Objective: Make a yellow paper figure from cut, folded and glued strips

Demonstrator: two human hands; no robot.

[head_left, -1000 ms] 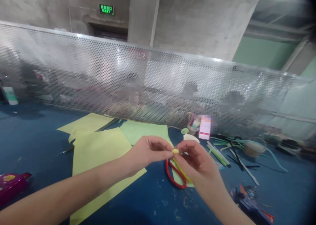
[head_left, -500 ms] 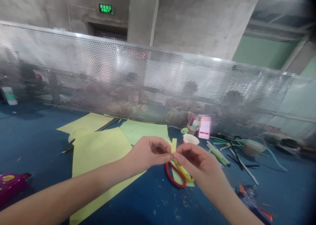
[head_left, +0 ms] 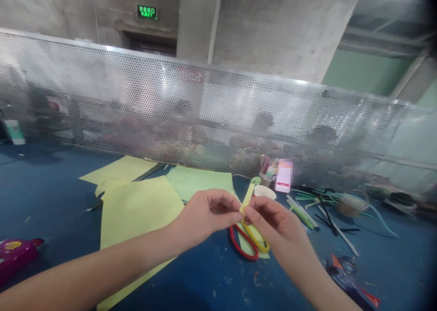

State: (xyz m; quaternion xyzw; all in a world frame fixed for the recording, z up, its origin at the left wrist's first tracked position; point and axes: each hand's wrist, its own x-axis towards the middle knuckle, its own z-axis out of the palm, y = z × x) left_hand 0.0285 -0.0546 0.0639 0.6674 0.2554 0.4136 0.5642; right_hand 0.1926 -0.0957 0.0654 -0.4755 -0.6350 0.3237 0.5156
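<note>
A narrow yellow paper strip (head_left: 248, 195) slants up between my two hands over the blue table. Thumb and fingertips of my left hand (head_left: 213, 209) are closed on its lower end. My right hand (head_left: 273, 220) pinches the same end from the other side, so the fingertips nearly meet. Below them lie scissors (head_left: 244, 246) with one red and one yellow handle loop; their blades are hidden by my hands and the paper. Under my left forearm rests a large yellow paper sheet (head_left: 136, 211).
Behind stand a green sheet (head_left: 201, 183), a white-rimmed cup (head_left: 265, 192) and a lit phone (head_left: 284, 176). Straws and pipe cleaners (head_left: 327, 220) lie at right near a small basket (head_left: 351, 205). A purple object (head_left: 17, 256) sits at left. A perforated metal screen (head_left: 143, 106) edges the table.
The strip has tilted to the right and more of its length shows above my fingers. My hands have shifted slightly; both keep their pinch.
</note>
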